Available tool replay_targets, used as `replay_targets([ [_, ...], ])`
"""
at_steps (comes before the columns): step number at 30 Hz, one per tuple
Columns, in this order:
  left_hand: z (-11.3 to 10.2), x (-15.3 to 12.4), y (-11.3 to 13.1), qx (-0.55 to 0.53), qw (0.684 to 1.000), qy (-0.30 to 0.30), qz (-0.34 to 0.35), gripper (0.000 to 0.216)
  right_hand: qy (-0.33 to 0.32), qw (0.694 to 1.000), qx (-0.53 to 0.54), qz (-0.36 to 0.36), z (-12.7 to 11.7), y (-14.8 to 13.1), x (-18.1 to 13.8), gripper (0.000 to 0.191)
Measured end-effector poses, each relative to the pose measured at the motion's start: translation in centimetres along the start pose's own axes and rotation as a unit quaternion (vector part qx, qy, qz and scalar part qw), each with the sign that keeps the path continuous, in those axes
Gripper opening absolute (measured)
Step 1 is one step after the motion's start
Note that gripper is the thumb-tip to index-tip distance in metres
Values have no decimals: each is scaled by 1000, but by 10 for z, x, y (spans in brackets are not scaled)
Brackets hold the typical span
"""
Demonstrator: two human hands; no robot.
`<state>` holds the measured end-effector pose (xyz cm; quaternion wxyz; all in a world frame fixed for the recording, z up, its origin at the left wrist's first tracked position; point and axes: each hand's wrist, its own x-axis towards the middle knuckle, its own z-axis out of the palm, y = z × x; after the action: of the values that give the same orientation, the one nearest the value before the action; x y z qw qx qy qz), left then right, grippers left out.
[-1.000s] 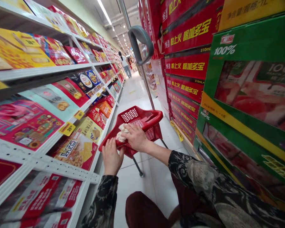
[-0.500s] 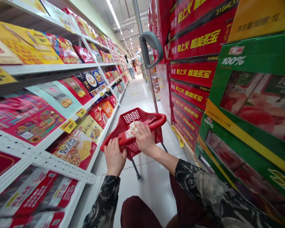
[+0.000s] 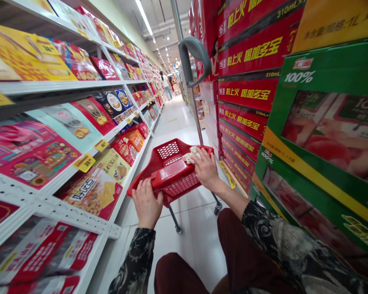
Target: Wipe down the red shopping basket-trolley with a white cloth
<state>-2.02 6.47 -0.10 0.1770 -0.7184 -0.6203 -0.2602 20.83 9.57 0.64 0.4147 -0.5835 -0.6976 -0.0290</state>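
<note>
In front of me stands a small red plastic shopping cart (image 3: 179, 190) with perforated sides and grey legs on casters. My left hand (image 3: 146, 203) is closed over the left part of its red rim, fingers on top and thumb below. At the right end of the rim, my right hand (image 3: 206, 168) presses a crumpled white cloth (image 3: 192, 154) against the red plastic. The palm hides part of the cloth. Between both hands the top of the handle bar shows bare. A grey looped handle (image 3: 195, 61) on a metal pole rises behind the cart.
Shelves (image 3: 116, 132) of boxed biscuits and snacks line the left side closely. Stacked red drink cartons (image 3: 248, 94) and green juice boxes (image 3: 322, 134) rise on the right. White floor tiles (image 3: 168, 122) run down the aisle, where a person (image 3: 165, 85) stands far off.
My right hand has slid the white cloth rightwards along the rim, from the middle to the right end. My left hand keeps its hold. The view has shifted slightly.
</note>
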Motion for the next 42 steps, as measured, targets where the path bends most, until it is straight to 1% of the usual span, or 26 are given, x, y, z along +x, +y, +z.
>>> replay_targets([
  [2, 1, 1, 2, 1, 1000, -3, -2, 56, -1, 1000, 8, -19, 7, -14, -2, 39],
  [5, 1, 2, 2, -6, 1000, -18, 7, 55, -21, 995, 34, -92, 23, -46, -6, 37],
  [7, -2, 3, 2, -24, 999, -24, 11, 54, -40, 990, 56, -126, 31, -65, -8, 37],
  [9, -6, 6, 8, -61, 998, -5, 12, 54, -50, 987, 80, -132, 34, -77, -7, 42],
  [11, -11, 12, 21, -110, 993, 29, 23, 51, -52, 985, 108, -122, 32, -80, -5, 46],
  [12, -12, 16, 29, -135, 989, 42, 32, 50, -54, 985, 121, -113, 29, -78, -3, 48],
  [13, -13, 20, 38, -160, 985, 39, 48, 48, -57, 984, 132, -102, 26, -75, -1, 49],
  [15, -11, 29, 54, -198, 978, -4, 65, 48, -70, 984, 140, -85, 17, -62, 2, 54],
  [17, -6, 37, 66, -192, 978, -51, 65, 48, -90, 984, 134, -80, 7, -46, 4, 64],
  [18, -4, 40, 71, -176, 980, -64, 61, 49, -102, 983, 130, -83, 2, -37, 4, 69],
  [19, -1, 43, 76, -155, 984, -68, 56, 51, -112, 982, 125, -85, -2, -28, 4, 73],
  [21, 3, 48, 84, -118, 990, -54, 51, 55, -119, 984, 108, -77, -8, -13, 3, 74],
  [24, 7, 54, 90, -85, 993, -29, 79, 45, -77, 995, 62, -15, -9, 4, 5, 67],
  [26, 7, 55, 86, -79, 991, -28, 105, 34, -47, 998, 37, 24, -6, 10, 6, 65],
  [27, 6, 55, 82, -79, 990, -29, 110, 30, -39, 998, 32, 29, -4, 13, 6, 64],
  [29, 4, 54, 70, -83, 991, -26, 100, 26, -33, 999, 31, 14, -1, 16, 4, 65],
  [31, 2, 51, 59, -88, 993, -20, 72, 25, -29, 999, 36, -5, 2, 17, 1, 65],
  [33, 2, 50, 56, -98, 994, -14, 55, 27, -22, 999, 40, -12, 5, 16, -2, 66],
  [35, 4, 51, 65, -112, 990, -13, 81, 32, -15, 999, 41, -17, 7, 13, -5, 66],
  [38, 11, 52, 89, -116, 978, -23, 171, 40, -11, 999, 41, -29, 11, 9, -9, 62],
  [39, 14, 52, 95, -109, 975, -25, 190, 42, -12, 998, 42, -33, 11, 8, -10, 62],
  [41, 17, 51, 97, -94, 974, -23, 203, 42, -16, 998, 44, -43, 10, 8, -11, 63],
  [42, 18, 50, 92, -89, 976, -17, 200, 41, -17, 998, 45, -48, 10, 8, -11, 64],
])
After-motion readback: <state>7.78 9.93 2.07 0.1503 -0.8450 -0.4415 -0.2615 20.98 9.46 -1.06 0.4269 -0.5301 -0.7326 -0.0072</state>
